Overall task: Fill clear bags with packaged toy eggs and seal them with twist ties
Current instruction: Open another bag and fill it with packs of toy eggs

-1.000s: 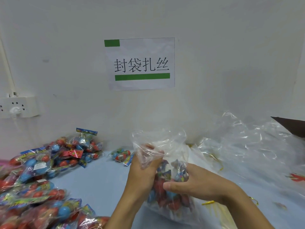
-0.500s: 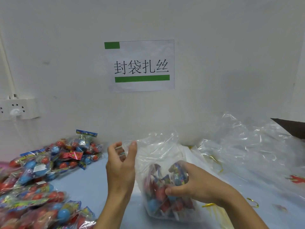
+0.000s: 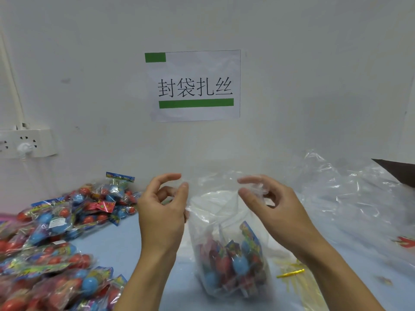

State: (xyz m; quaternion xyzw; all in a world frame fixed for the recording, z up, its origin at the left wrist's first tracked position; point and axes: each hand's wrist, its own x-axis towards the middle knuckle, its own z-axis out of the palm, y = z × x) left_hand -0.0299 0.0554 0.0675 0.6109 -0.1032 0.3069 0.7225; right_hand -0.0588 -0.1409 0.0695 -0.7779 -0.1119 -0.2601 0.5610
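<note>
both hands have risen to the clear bag (image 3: 229, 254) mouth: left hand (image 3: 162, 212) and right hand (image 3: 272, 209) each pinch its rim, apart.

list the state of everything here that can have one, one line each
clear bag: upright on the table, mouth open, untied, partly filled with packaged toy eggs
left hand: pinches the bag's left rim
right hand: pinches the bag's right rim
gold twist tie: loose on the table, unused
wall socket: one plug in
empty clear bags: crumpled in a heap
</note>
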